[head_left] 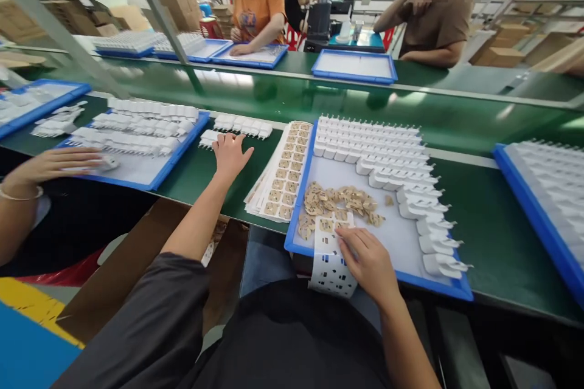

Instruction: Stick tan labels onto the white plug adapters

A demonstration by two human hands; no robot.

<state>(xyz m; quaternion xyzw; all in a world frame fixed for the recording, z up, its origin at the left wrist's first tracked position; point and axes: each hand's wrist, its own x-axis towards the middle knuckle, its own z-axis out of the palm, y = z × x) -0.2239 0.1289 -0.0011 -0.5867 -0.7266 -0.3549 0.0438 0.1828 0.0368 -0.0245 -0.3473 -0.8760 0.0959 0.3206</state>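
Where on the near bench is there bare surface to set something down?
Bare green bench lies between the middle tray and the right tray, and between the left hand and the sticker sheets. The middle tray's floor is crowded with plugs and brass pieces.

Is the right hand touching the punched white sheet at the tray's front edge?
Touching. The head view shows the right hand with fingers resting on the white sheet.
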